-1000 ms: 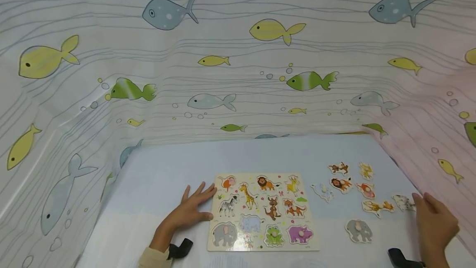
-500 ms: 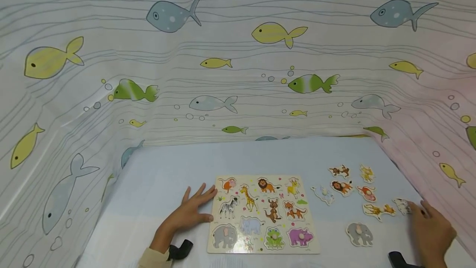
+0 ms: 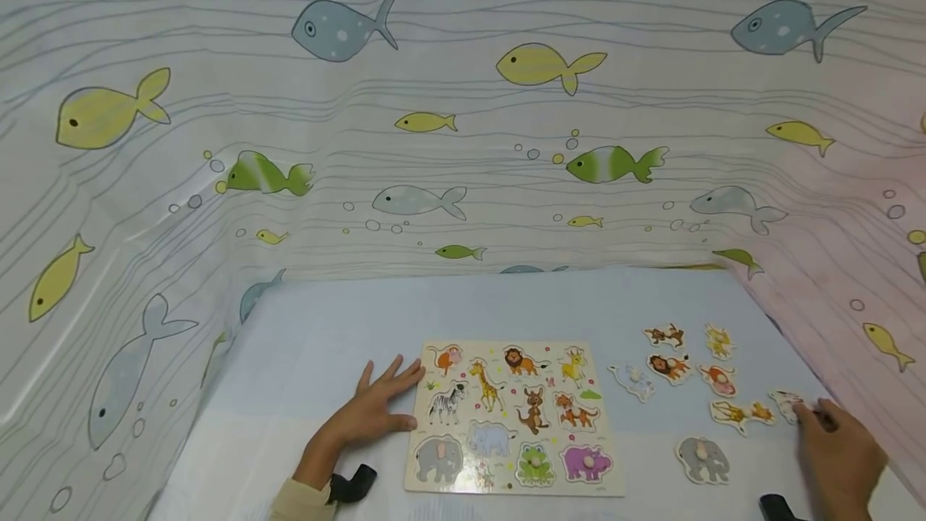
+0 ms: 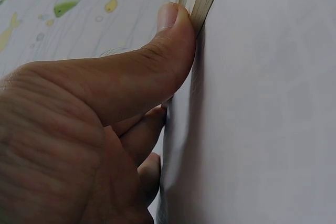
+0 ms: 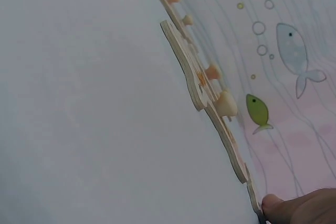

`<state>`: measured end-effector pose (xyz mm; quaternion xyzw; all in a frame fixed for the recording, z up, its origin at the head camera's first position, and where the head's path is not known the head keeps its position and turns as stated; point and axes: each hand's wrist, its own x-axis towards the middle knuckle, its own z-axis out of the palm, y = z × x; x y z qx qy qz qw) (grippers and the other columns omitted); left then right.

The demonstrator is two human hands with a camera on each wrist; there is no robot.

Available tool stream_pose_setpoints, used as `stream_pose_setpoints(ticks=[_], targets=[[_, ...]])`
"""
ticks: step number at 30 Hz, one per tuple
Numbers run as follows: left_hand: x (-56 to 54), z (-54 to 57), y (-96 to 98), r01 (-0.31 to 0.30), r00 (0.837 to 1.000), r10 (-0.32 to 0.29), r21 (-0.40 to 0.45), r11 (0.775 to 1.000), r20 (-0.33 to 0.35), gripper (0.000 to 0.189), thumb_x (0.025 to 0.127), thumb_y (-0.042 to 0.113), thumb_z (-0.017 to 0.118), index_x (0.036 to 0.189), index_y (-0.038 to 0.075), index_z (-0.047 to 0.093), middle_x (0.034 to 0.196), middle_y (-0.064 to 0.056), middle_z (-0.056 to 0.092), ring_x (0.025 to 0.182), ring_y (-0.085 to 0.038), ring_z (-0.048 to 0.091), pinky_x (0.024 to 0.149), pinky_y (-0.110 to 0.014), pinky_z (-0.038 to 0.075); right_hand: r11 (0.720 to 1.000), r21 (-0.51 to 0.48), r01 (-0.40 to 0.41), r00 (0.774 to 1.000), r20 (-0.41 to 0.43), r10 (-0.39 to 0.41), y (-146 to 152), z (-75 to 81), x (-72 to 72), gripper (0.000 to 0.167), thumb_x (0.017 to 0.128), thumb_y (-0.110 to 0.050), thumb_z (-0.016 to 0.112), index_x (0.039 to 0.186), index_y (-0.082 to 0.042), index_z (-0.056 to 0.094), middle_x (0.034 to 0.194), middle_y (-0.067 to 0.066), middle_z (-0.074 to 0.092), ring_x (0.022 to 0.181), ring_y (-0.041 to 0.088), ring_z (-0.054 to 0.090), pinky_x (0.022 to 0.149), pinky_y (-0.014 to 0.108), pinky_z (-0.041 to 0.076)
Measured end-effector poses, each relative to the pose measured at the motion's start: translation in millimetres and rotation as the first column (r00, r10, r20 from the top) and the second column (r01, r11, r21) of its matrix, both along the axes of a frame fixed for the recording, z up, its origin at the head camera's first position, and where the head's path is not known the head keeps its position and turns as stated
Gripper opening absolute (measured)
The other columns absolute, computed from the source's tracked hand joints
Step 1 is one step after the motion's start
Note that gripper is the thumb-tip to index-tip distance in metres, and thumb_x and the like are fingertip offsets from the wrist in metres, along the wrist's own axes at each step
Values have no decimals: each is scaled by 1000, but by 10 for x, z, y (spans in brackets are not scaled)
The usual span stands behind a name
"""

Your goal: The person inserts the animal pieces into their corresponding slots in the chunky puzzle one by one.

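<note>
A wooden animal puzzle board (image 3: 506, 416) lies mid-table, its frog (image 3: 535, 465), tiger (image 3: 576, 412) and purple hippo (image 3: 587, 463) pieces in their places. My left hand (image 3: 372, 408) rests at the board's left edge, fingers spread; in the left wrist view its thumb (image 4: 168, 40) touches the board's side. Far right, my right hand (image 3: 842, 449) has curled fingers at a black-and-white zebra piece (image 3: 784, 402) lying on the table, seeming to pinch its right end. The hand covers part of that piece. In the right wrist view one fingertip (image 5: 270, 205) meets the end of a thin piece.
Loose knobbed pieces lie right of the board: a grey elephant (image 3: 703, 460), giraffe (image 3: 742, 413), monkey (image 3: 719, 380), lion (image 3: 669, 367), kangaroo (image 3: 664, 334), a yellow one (image 3: 719, 341) and a pale blue one (image 3: 633, 382). Fish-printed cloth (image 3: 477, 151) surrounds the table.
My right hand has moved slightly left and down, covering more of the zebra piece's right end. The left hand keeps its place at the board. The camera view has shifted a little.
</note>
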<state>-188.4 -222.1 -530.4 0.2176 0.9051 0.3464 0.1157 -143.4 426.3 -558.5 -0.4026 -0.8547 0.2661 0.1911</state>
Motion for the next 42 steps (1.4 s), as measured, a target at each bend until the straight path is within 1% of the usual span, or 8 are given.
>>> stream_pose_setpoints(ticks=[6, 15, 18, 25, 29, 35, 38, 42], targets=[[14, -7, -6, -9, 1000, 9, 20, 1000, -12, 86, 77, 32, 81, 151, 11, 44, 161, -9, 35, 154, -42, 15, 119, -65, -17, 999, -34, 20, 1000, -1, -20, -19, 10, -24, 39, 103, -9, 49, 135, 13, 50, 145, 31, 46, 137, 49, 43, 116, 59, 33], [6, 13, 0, -4, 1000, 4, 7, 1000, 9, 85, 78, 32, 80, 152, 12, 42, 162, -7, 33, 155, -40, 13, 119, -64, -18, 1000, -11, 6, 1000, -24, -6, 2, 10, 1, 40, 101, -13, 56, 130, 14, 55, 139, 33, 51, 131, 52, 47, 111, 61, 38], [4, 17, 5, -2, 1000, 2, 6, 1000, -3, 85, 78, 32, 80, 152, 11, 43, 162, -8, 34, 154, -40, 13, 119, -65, -17, 1000, -14, 12, 1000, -28, -13, 8, 14, -4, 40, 101, -12, 54, 131, 13, 54, 139, 33, 51, 131, 52, 48, 111, 61, 38], [-3, 0, 8, -3, 1000, 3, 1, 1000, -6, 85, 78, 33, 80, 152, 12, 43, 162, -7, 34, 154, -40, 14, 120, -64, -17, 1000, 3, -1, 999, -40, 2, 49, -17, 7, 38, 101, -11, 52, 130, 13, 56, 130, 36, 57, 121, 54, 52, 103, 64, 40], [-14, -5, 6, 2, 1000, -2, -1, 1000, -4, 86, 78, 32, 80, 152, 13, 42, 162, -6, 33, 155, -39, 13, 120, -64, -17, 1000, 0, -6, 1000, -23, 6, 47, -12, 11, 38, 101, -10, 50, 131, 13, 55, 130, 36, 56, 122, 54, 52, 107, 63, 38], [0, -6, 2, -6, 1000, 6, -2, 1000, -7, 86, 77, 31, 81, 152, 13, 43, 161, -7, 34, 154, -39, 14, 120, -64, -17, 1000, -3, -21, 1000, -2, 21, -8, 29, 21, 38, 102, -10, 48, 131, 13, 54, 132, 35, 54, 124, 55, 49, 116, 60, 29], [13, -7, 0, -1, 1000, 1, 5, 1000, -8, 85, 78, 32, 81, 152, 12, 43, 161, -9, 34, 154, -41, 14, 119, -65, -17, 999, 13, -39, 999, -15, 39, -13, 57, 28, 38, 102, -11, 48, 131, 13, 55, 133, 34, 54, 128, 53, 49, 117, 60, 30], [13, 1, 7, 6, 1000, -6, 13, 1000, -21, 85, 78, 33, 80, 152, 11, 43, 161, -10, 35, 153, -43, 14, 118, -67, -16, 998, 32, -59, 995, -73, 62, -10, 94, 22, 38, 102, -11, 49, 132, 11, 56, 136, 33, 53, 134, 50, 46, 119, 58, 31]])
